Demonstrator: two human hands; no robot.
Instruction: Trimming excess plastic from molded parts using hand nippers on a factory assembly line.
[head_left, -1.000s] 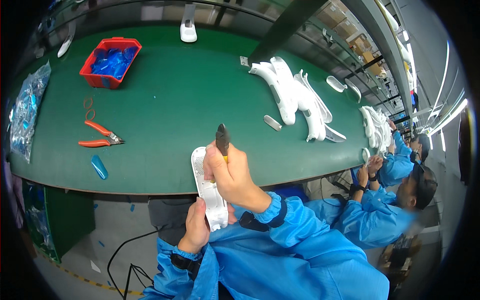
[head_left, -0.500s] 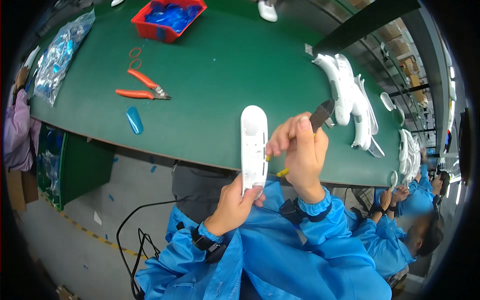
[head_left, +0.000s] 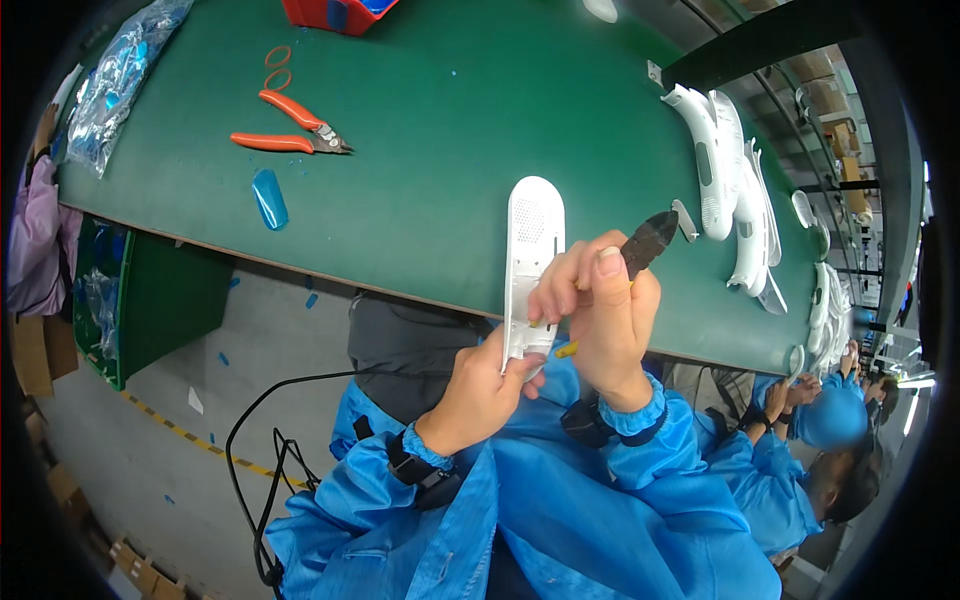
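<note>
My left hand grips the lower end of a long white plastic shell with a rounded top and a patch of small holes. The shell stands out over the table's near edge. Closed around a pair of pliers is my right hand; the dark jaws point up and away to the right, and bits of yellow handle show below. The fingertips of that hand overlap the shell's right edge; whether they touch it, I cannot tell.
Orange-handled nippers and a blue film piece lie on the green table. Several white curved housings are piled at right. A red bin and a plastic bag sit farther back. Co-workers in blue work at right.
The shell and my left hand have shifted right, closing the gap to my right fingertips. The view has tilted slightly, so the table things appear higher. Both grips stay the same.
</note>
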